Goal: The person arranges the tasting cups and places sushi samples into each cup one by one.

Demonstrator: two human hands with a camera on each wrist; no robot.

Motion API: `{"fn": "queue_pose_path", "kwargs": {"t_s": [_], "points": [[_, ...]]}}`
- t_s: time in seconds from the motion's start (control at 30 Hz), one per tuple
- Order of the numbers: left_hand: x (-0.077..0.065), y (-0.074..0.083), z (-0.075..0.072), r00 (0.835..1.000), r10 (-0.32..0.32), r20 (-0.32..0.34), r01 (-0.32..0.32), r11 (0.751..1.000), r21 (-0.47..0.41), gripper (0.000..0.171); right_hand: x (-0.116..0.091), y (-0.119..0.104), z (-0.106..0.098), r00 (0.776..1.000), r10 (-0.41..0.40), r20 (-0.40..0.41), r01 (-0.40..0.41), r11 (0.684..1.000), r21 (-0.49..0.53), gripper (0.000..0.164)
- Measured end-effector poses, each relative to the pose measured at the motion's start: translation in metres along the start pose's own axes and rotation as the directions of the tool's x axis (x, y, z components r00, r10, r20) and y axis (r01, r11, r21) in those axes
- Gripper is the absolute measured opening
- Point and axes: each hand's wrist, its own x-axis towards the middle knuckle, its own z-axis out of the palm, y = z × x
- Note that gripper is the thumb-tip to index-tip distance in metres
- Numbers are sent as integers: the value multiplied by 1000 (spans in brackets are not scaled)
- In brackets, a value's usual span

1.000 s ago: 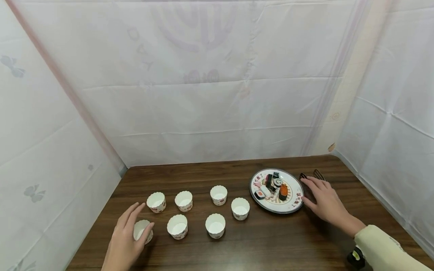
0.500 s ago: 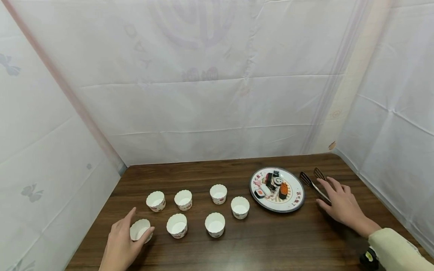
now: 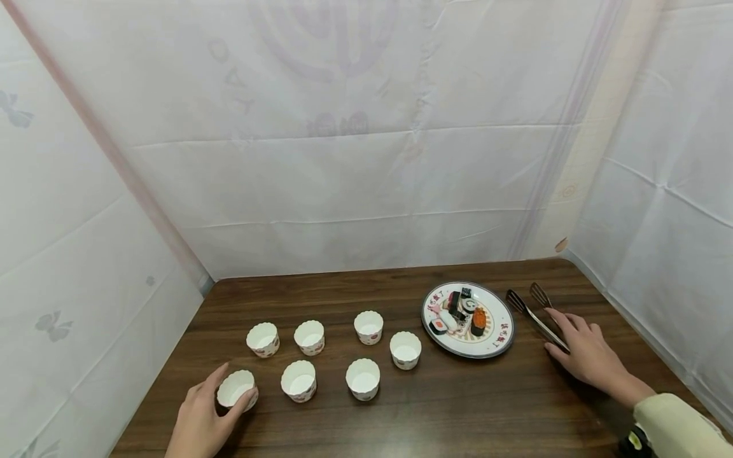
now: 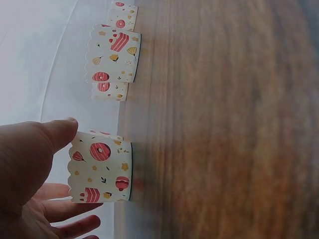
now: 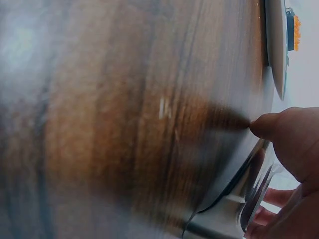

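Note:
At the table's left, my left hand [image 3: 199,413] holds a white paper baking cup [image 3: 237,388] between thumb and fingers. In the left wrist view, pink doughnuts and cake slices decorate this upright cup [image 4: 102,169]; the thumb [image 4: 62,130] is at its rim, fingers on the opposite side. My right hand [image 3: 590,356] is over the handle part of metal serving tongs [image 3: 544,326], which lie with their slotted ends spread apart. Seen from the right wrist, the thumb [image 5: 266,127] stands off the tongs [image 5: 224,214], with the fingers partly hidden beyond them.
Several more paper cups [image 3: 363,380] stand across the left and middle of the wooden table [image 3: 446,413]. Left of the tongs is a round plate [image 3: 487,348] bearing several sushi pieces [image 3: 478,321]. Fabric walls [image 3: 366,191] enclose the back and sides.
My right hand has drawn back to the right and nearer, uncovering more of the tongs. The left hand has closed in around its cup, which has shifted slightly left.

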Motion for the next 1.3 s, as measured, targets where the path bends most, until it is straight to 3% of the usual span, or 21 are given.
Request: {"fn": "queue_pose_path", "kwargs": {"t_s": [0.37,0.9,1.07,1.3], "points": [[-1,-3,-2,996,-54,77,53,999,9,72,-4,4,1,1000,-9,0,9,1000,4,64],[-3,-5,1,999,-21,33,21,1000,-1,68,-5,5,2,999,-25,-26,25,1000,2,64],[-3,-7,3,1000,-1,13,1,1000,-6,67,-5,5,0,997,-51,-66,51,999,2,63],[-3,-7,1,999,-17,41,16,1000,16,70,-1,6,-13,992,-80,-97,77,996,-34,61]]}}
